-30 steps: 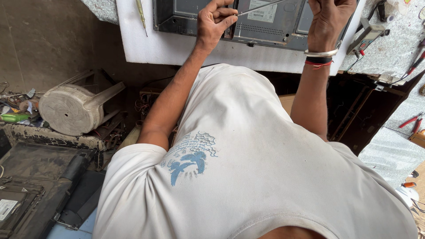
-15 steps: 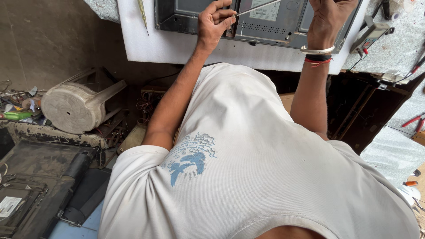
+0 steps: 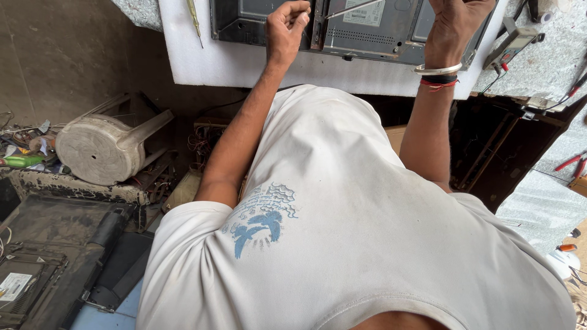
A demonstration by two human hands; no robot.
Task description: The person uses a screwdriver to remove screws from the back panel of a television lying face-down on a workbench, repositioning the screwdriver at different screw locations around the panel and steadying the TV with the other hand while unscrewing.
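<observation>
Cluttered electronics repair workshop: opened flat-screen set on foam sheet, screwdriver, pliers, scattered parts.

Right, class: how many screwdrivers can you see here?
2. A yellow screwdriver lies on the foam, top left; a second, only its steel shaft showing, sticks out from the left hand. More may be hidden.

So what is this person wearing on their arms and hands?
Both arms are bare below the short sleeves of a pale white T-shirt with a blue bird-and-cloud print by the left shoulder. No gloves on the left hand or right hand. The right wrist has a silver bangle, a black band and a thin red thread.
</observation>
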